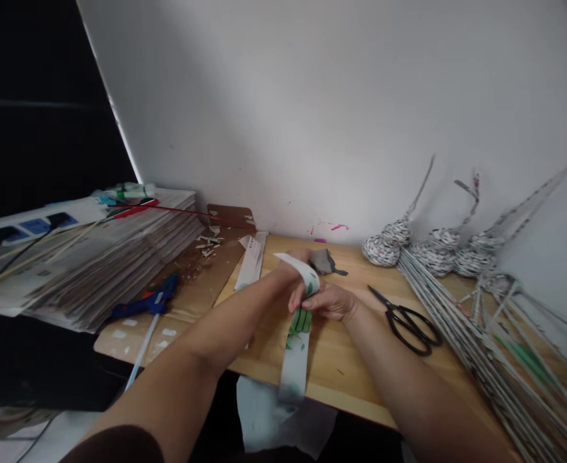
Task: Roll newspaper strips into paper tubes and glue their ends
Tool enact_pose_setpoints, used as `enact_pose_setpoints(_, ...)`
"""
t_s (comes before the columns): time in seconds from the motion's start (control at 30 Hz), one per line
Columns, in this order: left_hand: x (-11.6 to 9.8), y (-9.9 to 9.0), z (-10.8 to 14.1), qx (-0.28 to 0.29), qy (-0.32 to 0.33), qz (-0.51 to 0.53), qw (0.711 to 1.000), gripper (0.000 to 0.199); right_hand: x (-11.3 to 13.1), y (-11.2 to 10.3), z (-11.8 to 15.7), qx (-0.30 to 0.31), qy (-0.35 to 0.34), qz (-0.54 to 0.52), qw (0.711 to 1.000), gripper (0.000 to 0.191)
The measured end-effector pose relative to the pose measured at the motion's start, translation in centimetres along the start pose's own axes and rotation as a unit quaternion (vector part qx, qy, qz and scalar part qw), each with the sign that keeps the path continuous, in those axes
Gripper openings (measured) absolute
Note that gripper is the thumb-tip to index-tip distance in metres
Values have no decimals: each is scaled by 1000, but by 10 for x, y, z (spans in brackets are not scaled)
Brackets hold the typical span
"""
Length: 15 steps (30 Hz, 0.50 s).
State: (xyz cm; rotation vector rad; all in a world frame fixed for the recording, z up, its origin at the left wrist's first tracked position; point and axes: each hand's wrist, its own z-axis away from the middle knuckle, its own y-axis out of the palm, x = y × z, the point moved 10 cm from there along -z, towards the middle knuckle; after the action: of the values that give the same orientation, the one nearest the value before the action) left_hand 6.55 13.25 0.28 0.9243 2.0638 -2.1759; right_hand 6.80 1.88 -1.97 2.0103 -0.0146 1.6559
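Observation:
A long white paper strip with green leaf print point(294, 360) hangs over the table's front edge, its upper end curling up and to the left. My right hand point(332, 301) is closed on the strip near its upper part, thumb in front and fingertips showing at its left side. My left hand point(299, 258) is farther back, partly behind the curled end. Its fingers are hidden, and it lies right beside a crumpled grey cloth point(322, 261); I cannot tell whether it grips it.
Black-handled scissors point(411, 328) lie right of my hands. Rolled paper sticks point(452, 321) and woven paper gourd shapes point(382, 249) are at the right. Leftward are more paper strips point(252, 260), a blue glue gun point(151, 301), a paper stack point(158, 238) and a power strip point(42, 222).

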Motion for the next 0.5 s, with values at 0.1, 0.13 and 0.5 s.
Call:
enact_pose_setpoints(0.1,10,10,-6,9,-22,-17,1000,31,-12,-5,-2,-4,33,-11,999,27)
enact_pose_setpoints(0.13,12,10,-5,11,-24,-23,999,28,-14,-8,-1,-14,42,-17,999,27)
enact_pose_setpoints(0.5,137,-125,57,-229,-254,-80,936,60,-10,-25,-1,-74,24,-30,997,27)
